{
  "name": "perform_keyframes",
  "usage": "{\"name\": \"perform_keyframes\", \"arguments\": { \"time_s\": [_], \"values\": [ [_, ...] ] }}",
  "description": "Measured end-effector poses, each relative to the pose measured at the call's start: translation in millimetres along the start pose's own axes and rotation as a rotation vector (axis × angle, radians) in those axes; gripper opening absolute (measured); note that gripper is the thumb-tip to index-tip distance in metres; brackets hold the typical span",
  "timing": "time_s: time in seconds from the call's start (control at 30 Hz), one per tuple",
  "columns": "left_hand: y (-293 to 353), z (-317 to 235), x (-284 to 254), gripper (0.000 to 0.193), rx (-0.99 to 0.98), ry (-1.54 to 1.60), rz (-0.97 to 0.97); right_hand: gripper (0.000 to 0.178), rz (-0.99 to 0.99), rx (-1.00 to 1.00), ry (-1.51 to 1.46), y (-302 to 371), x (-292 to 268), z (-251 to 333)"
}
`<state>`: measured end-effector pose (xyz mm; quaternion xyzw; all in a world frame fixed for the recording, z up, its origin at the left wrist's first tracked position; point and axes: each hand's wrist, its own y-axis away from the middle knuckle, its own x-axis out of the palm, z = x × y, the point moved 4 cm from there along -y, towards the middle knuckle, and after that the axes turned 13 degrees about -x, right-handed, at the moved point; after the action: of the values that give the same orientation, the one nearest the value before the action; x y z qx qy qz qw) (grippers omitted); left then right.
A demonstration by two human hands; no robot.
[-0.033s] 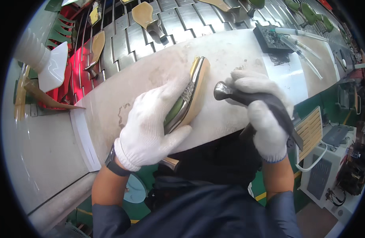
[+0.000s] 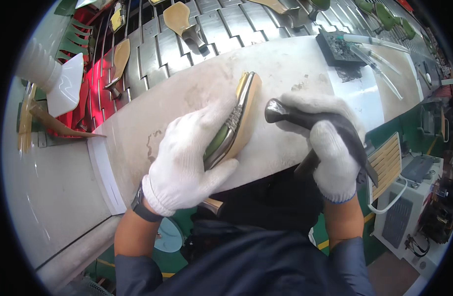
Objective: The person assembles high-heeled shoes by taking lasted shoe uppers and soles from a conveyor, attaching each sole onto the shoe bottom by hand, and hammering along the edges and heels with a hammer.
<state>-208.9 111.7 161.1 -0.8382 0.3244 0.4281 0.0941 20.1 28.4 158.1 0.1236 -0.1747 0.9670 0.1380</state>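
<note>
- Curled around a shoe [image 2: 242, 111] with the left hand [image 2: 187, 153], in a white knitted glove, with fingers over the left flank and a thumb reaching toward the sole side; impossible to tell how hard, with several fingertips hidden.
- Closed around the head of a hammer [image 2: 298, 117] with the right hand [image 2: 332, 143], gloved alike, with a thumb bent over the dark metal; aiming the round face leftward, near the shoe but apart from it.
- Held tipped on its side over the near part of the pale bench [image 2: 285, 64], just left of the hammer; hard to tell whether resting there or lifted slightly.
- Already built up, by appearance: silvery along the edge, textured across the strap, green inside, backed by a tan sole [image 2: 250, 111] and fitted with a heel [image 2: 214, 204]. Seemingly well advanced; impossible to judge from this view what remains.
- Pointing toe-first away from the body and a little to the right, with the heel toward the body, showing below the left hand; slanting along its long axis from far right to near left, with the sole facing right.
- Beyond the bench, on metal slats [image 2: 170, 56], lying apart: tan shoe parts [image 2: 177, 17]. Farther right, on the bench: a dark block [image 2: 332, 47] beside clear syringes [image 2: 369, 40].
</note>
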Motion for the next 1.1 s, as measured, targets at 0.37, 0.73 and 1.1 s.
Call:
{"name": "perform_keyframes", "arguments": {
  "time_s": [0.37, 0.73, 1.1],
  "values": [
    [0, 5, 1, 0.093, 0.054, 0.013, -0.073, 0.035, 0.478, 0.04, 0.256, -19, 35, 9],
    [-1, 3, -4, 0.097, 0.106, 0.079, -0.048, 0.029, 0.213, 0.044, 0.43, -52, 28, -13],
    [10, 12, 0, 0.094, 0.102, 0.051, -0.143, 0.037, 0.399, -0.233, 0.417, 11, 49, 4]
  ]
}}
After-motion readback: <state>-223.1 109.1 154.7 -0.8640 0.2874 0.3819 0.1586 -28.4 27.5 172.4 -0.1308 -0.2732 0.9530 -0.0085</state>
